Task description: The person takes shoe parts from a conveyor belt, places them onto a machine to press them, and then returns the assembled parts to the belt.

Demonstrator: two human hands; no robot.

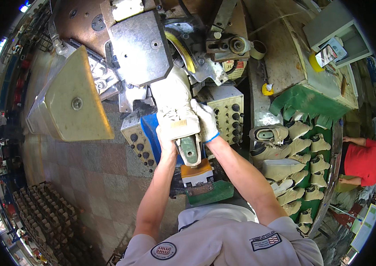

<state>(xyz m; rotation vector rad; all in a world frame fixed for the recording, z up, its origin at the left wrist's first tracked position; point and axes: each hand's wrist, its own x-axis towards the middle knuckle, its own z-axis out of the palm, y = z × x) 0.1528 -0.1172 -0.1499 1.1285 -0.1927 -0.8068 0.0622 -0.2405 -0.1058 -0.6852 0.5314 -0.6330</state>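
At the right of the frame my green conveyor table is curving from the upper right down toward the lower right, and it is carrying a crowd of beige shoe uppers lying on it in rows, some touching one another. A larger lasted shoe is lying at the table's left edge. Across the left and lower left of the frame the speckled tiled floor is spreading out, and it is bearing stacked racks of dark shoe lasts in the lower left corner.
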